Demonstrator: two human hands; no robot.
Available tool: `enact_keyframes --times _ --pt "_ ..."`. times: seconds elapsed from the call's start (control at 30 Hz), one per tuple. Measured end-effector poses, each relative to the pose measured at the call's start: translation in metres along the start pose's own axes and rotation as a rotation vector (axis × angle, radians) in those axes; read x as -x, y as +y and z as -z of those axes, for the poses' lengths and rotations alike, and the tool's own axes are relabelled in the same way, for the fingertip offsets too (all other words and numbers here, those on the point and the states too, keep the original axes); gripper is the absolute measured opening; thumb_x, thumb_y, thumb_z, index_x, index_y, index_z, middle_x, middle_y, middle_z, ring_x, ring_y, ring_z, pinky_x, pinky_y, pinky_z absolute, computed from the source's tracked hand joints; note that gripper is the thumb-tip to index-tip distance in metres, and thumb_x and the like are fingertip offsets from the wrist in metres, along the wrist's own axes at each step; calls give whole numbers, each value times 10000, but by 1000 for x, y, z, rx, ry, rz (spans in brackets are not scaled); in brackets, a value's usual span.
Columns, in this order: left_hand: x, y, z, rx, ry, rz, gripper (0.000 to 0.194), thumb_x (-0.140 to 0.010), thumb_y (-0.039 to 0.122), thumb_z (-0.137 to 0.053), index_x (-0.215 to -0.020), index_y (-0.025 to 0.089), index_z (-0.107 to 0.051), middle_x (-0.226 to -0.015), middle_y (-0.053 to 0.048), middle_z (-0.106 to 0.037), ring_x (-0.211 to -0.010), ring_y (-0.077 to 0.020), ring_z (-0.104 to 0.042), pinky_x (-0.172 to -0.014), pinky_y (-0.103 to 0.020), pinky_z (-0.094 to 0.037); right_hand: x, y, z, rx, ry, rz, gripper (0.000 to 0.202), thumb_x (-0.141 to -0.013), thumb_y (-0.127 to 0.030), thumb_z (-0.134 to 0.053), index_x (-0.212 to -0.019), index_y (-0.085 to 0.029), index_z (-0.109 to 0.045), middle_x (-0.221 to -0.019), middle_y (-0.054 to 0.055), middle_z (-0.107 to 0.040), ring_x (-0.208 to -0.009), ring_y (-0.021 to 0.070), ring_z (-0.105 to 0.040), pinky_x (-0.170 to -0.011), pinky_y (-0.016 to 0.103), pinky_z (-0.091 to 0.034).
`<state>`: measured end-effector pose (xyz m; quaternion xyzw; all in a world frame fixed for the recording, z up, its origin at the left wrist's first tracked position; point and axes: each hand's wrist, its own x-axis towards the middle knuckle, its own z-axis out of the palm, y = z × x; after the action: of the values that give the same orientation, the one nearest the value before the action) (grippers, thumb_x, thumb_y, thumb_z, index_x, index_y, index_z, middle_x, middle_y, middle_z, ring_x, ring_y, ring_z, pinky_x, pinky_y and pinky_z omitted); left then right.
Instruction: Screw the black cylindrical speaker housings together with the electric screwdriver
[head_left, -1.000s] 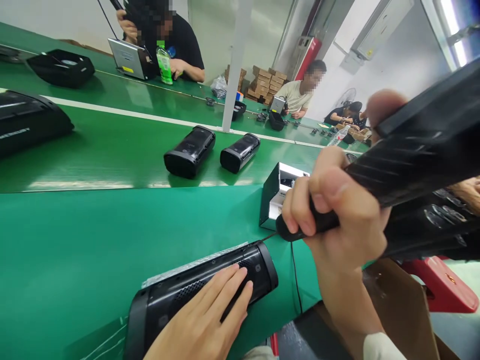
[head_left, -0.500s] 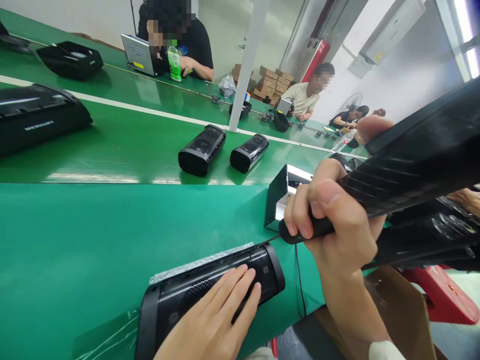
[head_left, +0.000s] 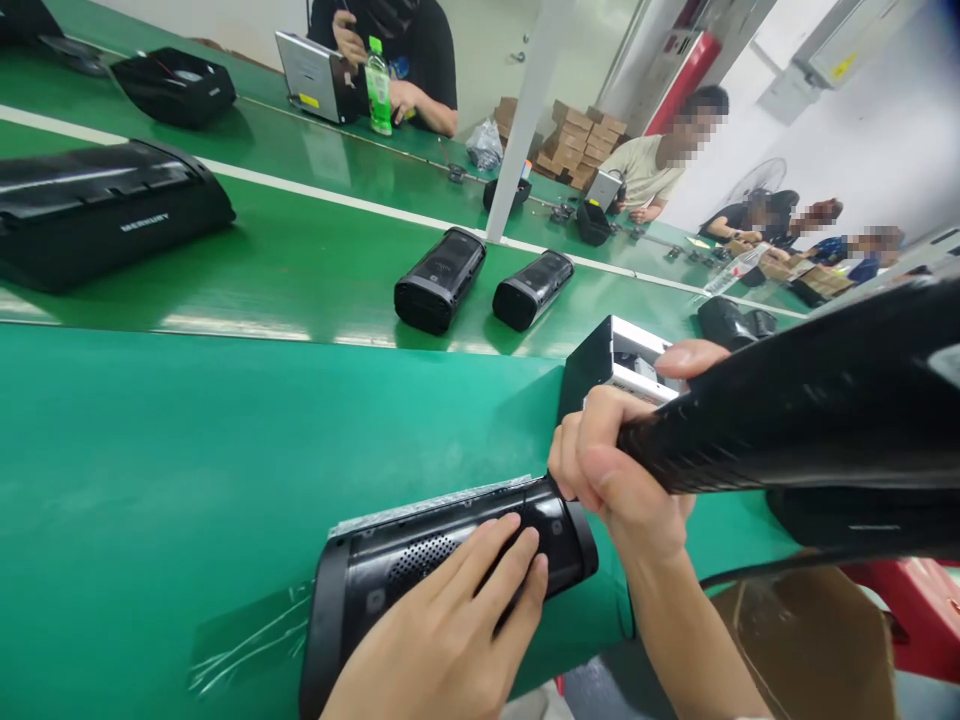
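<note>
A black speaker-like housing (head_left: 356,575) with a perforated patch lies on the green mat in front of me. My left hand (head_left: 457,620) rests flat on its upper face, fingers stretched out. Wrapped around a large black electric screwdriver (head_left: 795,400) is my right hand (head_left: 630,470), at the housing's far right corner. The driver's tip is hidden behind my fingers. A pale textured strip (head_left: 435,507) runs beneath the housing's far edge. Close behind my right hand stands a black and silver box (head_left: 589,365).
Two similar housings (head_left: 440,280) stand on the bench beyond the mat. A larger black housing (head_left: 112,215) is at the left, another (head_left: 862,525) at the right. Clear film (head_left: 247,640) lies left of my work. A cardboard box (head_left: 817,640) is below right; people sit across the bench.
My right hand has brought the screwdriver down and left to the housing's corner. My left hand stays flat on the housing. The whole view has shifted slightly.
</note>
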<state>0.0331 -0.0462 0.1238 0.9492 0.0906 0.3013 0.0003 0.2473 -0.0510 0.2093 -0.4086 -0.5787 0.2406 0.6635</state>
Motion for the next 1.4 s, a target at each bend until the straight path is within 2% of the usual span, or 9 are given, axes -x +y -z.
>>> enact_keyframes --times 0.07,0.2,0.27,0.5,0.63,0.8,0.93,1.1,1.4 --pt "-1 -1 2 -2 -31 -6 389 -1208 279 -568 -1505 128 -768 -1542 -112 -810 -1472 -309 -713 -1348 -451 -430 -6 -2 -1 -97 -46 47 489 -1066 -199 -796 -1430 -490 -649 -685 -136 -443 -392 116 -344 -385 260 -331" --pt "1 -1 3 3 -35 -20 381 -1194 273 -595 -1499 126 -769 -1531 -100 -818 -1465 -319 -716 -1352 -464 -418 -12 -2 2 -120 -100 -15 155 -1109 -209 -755 -1098 -352 -696 -636 -128 -449 -410 107 -349 -405 248 -357" --pt "3 0 2 23 -43 -25 387 -1190 276 -602 -1505 122 -764 -1538 -98 -815 -1478 -325 -709 -1364 -469 -403 -12 2 1 -138 -88 1 214 -1097 -220 -776 -953 -309 -644 -624 -128 -440 -407 95 -348 -405 233 -382" --pt "-1 -6 3 28 16 -23 353 -1211 191 -531 -1412 161 -819 -1488 -52 -846 -1458 -296 -738 -1301 -451 -499 -17 6 -15 -155 -5 55 191 -1055 -230 -843 -984 -298 -680 -703 -110 -589 -421 92 -444 -410 236 -489" --pt "-1 -13 1 18 68 -50 384 -1236 211 -494 -1425 200 -829 -1493 -16 -847 -1403 -249 -771 -1238 -396 -590 -33 -40 0 -81 295 224 206 -1049 -234 -841 -884 -263 -721 -698 -100 -597 -401 88 -538 -397 241 -527" --pt "10 -24 -9 2 35 -87 402 -1210 234 -570 -1550 215 -783 -1600 -38 -793 -1483 -253 -739 -1273 -361 -602 -50 -79 62 123 628 387 223 -936 -101 -846 -872 -259 -702 -655 -121 -545 -403 75 -506 -398 216 -469" --pt "12 -32 -14 3 66 -132 414 -1198 244 -615 -1581 202 -767 -1619 -36 -782 -1489 -255 -732 -1384 -367 -498 -53 -48 98 262 622 310 370 -930 -208 -874 -1214 -312 -660 -720 -156 -607 -403 88 -484 -411 241 -459" --pt "2 -35 -11 74 128 -120 357 -1226 251 -562 -1458 230 -833 -1534 3 -828 -1424 -204 -760 -1351 -308 -497 -50 -15 106 243 529 183 406 -912 -248 -899 -1190 -300 -607 -659 -171 -575 -409 92 -476 -433 241 -450" --pt "-11 -16 4 113 93 -20 359 -1247 250 -523 -1350 229 -867 -1423 8 -876 -1318 -225 -819 -1179 -360 -654 -36 -55 61 77 441 101 290 -880 -202 -899 -922 -285 -624 -628 -147 -494 -362 72 -417 -384 214 -422"
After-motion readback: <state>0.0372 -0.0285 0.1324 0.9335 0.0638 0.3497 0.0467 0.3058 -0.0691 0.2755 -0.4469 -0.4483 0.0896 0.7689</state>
